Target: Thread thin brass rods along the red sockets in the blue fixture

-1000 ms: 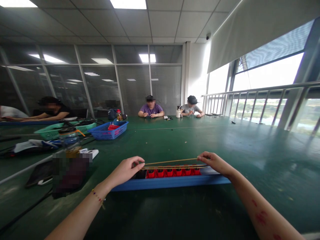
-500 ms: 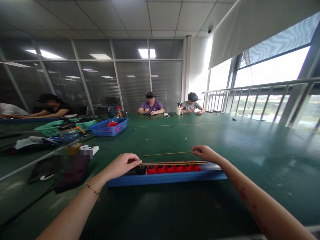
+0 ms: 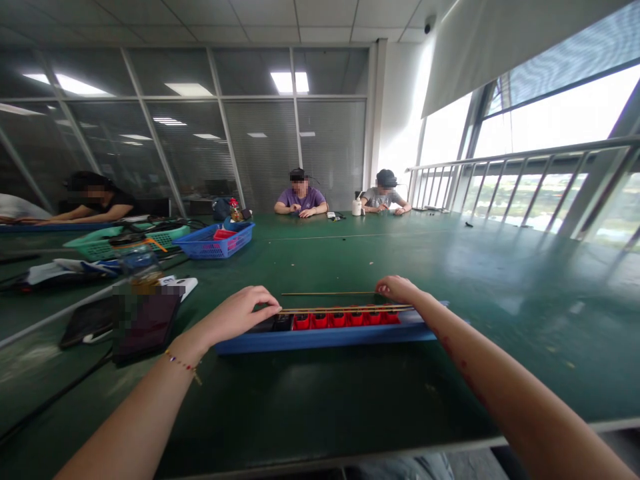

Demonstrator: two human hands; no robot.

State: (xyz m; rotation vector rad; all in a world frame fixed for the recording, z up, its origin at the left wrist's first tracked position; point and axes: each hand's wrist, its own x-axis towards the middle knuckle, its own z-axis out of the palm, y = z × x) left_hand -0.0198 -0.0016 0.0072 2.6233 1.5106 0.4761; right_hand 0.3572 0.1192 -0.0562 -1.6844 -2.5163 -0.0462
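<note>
My left hand (image 3: 253, 308) is closed in a pinch at the left end of several thin sticks (image 3: 345, 309) lying lengthwise over a long blue tray (image 3: 325, 344). A row of small red containers (image 3: 339, 321) stands inside the tray, with black parts (image 3: 283, 323) at its left end. Beyond the tray, my right hand (image 3: 397, 289) pinches the right end of another thin stick (image 3: 327, 293), which runs nearly parallel to the tray. Whether that stick rests on the table cannot be told. My right forearm passes over the tray's right end.
On the left lie a dark tablet-like object (image 3: 145, 327), a jar (image 3: 141, 267) and a white object (image 3: 189, 288). Behind them are a green basket (image 3: 95, 245) and a blue basket (image 3: 210, 249). Two people (image 3: 301, 199) sit across the green table (image 3: 310, 257); another leans in at far left.
The view has tilted down a little. My right hand has shifted slightly left and lowered its end of the stick, now more level. My left hand keeps its pinch at the tray's left end.
</note>
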